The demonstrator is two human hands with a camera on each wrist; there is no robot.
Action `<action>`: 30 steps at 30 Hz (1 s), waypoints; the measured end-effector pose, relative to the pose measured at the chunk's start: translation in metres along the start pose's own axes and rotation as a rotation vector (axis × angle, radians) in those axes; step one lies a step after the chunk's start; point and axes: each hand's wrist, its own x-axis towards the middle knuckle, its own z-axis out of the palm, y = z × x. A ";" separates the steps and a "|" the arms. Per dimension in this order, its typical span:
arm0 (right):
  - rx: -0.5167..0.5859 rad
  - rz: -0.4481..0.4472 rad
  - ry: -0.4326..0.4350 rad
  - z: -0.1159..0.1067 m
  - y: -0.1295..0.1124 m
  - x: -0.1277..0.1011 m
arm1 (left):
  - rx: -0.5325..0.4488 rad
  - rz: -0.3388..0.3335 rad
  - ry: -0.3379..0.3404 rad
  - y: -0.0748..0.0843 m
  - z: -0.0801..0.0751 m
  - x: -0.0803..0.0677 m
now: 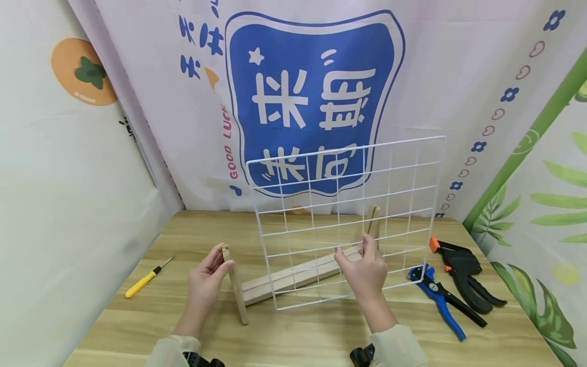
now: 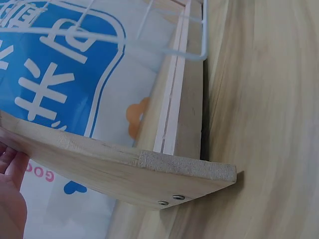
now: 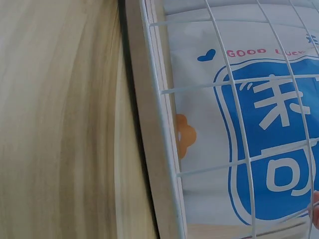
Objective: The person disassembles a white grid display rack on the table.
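From above, the left hand (image 1: 206, 280) holds the wooden stand (image 1: 293, 278)'s end post; the right hand (image 1: 364, 270) pinches the white wire grid (image 1: 348, 219), standing tilted over the stand.

Left wrist: the grid's corner sits at the groove (image 2: 169, 114).

Right wrist: its edge runs along the stand. Next, I think, it needs pushing straight down.
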 end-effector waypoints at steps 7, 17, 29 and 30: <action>-0.006 0.033 -0.032 -0.002 0.006 -0.006 | 0.018 -0.021 0.031 0.003 -0.014 0.005; -0.022 0.071 -0.054 -0.004 0.008 -0.013 | 0.031 0.001 0.125 0.004 -0.040 0.008; -0.010 0.136 -0.101 0.001 0.009 -0.015 | -0.094 -0.016 0.259 -0.003 -0.068 0.004; -0.014 0.140 -0.105 0.001 0.009 -0.015 | -0.117 -0.011 0.268 -0.003 -0.069 0.004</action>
